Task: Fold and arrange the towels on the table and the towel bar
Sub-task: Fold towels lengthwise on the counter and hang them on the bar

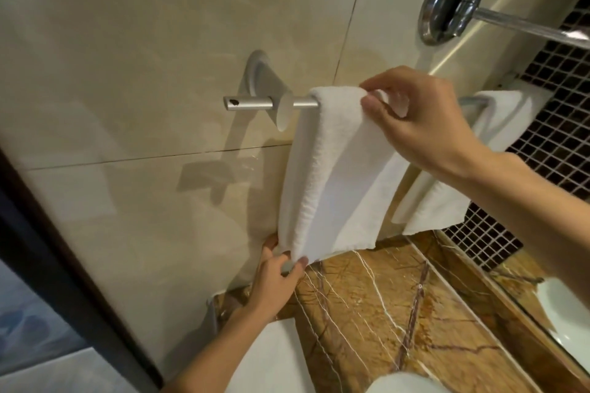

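Note:
A white towel (322, 175) hangs folded over the silver towel bar (249, 103) on the beige tiled wall. My right hand (421, 118) pinches the towel's top fold where it lies on the bar. My left hand (274, 281) pinches the towel's lower left corner just above the brown marble counter (383, 313). Another white towel (281, 357) lies on the counter at the bottom, partly hidden by my left arm. A rounded white towel edge (412, 384) shows at the frame's bottom.
A mirror (542, 150) to the right reflects the hanging towel and a dark mosaic wall. A chrome round mount with a rod (453, 0) juts out above the bar. A white basin rim (568, 316) sits at the far right. A dark door frame (48, 233) runs down the left.

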